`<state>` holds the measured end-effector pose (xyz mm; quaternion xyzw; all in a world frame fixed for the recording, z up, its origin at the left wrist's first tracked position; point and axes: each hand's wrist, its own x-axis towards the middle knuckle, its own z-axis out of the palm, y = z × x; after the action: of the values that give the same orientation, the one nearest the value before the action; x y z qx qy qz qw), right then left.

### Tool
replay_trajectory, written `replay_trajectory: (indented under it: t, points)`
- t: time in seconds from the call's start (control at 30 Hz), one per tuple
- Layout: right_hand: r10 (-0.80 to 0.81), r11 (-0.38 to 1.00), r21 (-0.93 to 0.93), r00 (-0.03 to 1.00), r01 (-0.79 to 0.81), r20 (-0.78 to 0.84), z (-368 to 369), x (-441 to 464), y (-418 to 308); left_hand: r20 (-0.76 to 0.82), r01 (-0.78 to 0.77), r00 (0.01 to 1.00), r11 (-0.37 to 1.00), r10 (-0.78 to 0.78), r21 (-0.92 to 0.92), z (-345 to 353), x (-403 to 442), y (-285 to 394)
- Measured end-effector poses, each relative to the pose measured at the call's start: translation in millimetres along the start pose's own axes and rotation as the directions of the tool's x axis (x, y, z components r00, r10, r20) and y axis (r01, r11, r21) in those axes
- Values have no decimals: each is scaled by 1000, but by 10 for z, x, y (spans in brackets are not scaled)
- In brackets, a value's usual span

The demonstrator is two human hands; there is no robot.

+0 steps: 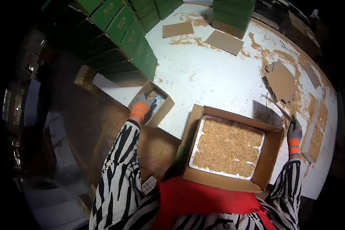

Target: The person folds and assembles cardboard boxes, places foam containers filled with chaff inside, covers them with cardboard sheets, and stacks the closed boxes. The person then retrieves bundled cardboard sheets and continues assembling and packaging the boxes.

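Observation:
My left hand (141, 103), in a grey glove with an orange cuff, reaches into a small open cardboard box (165, 111) at the table's left edge. Its fingers are bent down among bluish-white items (156, 104) inside, and what they grip is unclear. My right hand (294, 133), gloved alike, is beyond the right side of a larger open carton (271, 155). Its fingers look closed at the end of a thin dark strip or flap edge, too small to name. Inside the carton, a white tray (194, 163) lies covered with wood shavings (228, 145).
Stacked green boxes (122, 28) rise at left, with another green stack (233, 17) at the back. Flat cardboard pieces (224, 42) and scattered shavings lie on the white table (203, 76). More folded cardboard (280, 81) and a shavings-filled tray (314, 142) are at right.

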<state>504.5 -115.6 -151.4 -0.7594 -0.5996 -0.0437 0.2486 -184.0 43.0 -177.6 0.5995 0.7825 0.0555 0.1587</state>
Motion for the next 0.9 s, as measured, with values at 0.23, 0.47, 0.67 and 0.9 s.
replay_trajectory:
  t: [0.23, 0.47, 0.67, 0.9]
  points:
    - [516, 728, 548, 856, -413, -41, -1255, -741, -499, -198, -242, 943, 959, 268, 146, 449, 220, -196]
    - [443, 815, 440, 895, -377, -53, -1482, -1030, -1141, 39, -85, 995, 995, 87, -61, 147, 116, -294]
    - [427, 780, 521, 903, -346, -39, -1706, -1023, -1472, -249, -373, 927, 769, 281, -519, -636, -472, 60]
    - [-449, 886, -223, 871, 406, -199, -2058, -734, -2853, -85, -977, 191, 198, 978, 83, -1065, -2355, 1713]
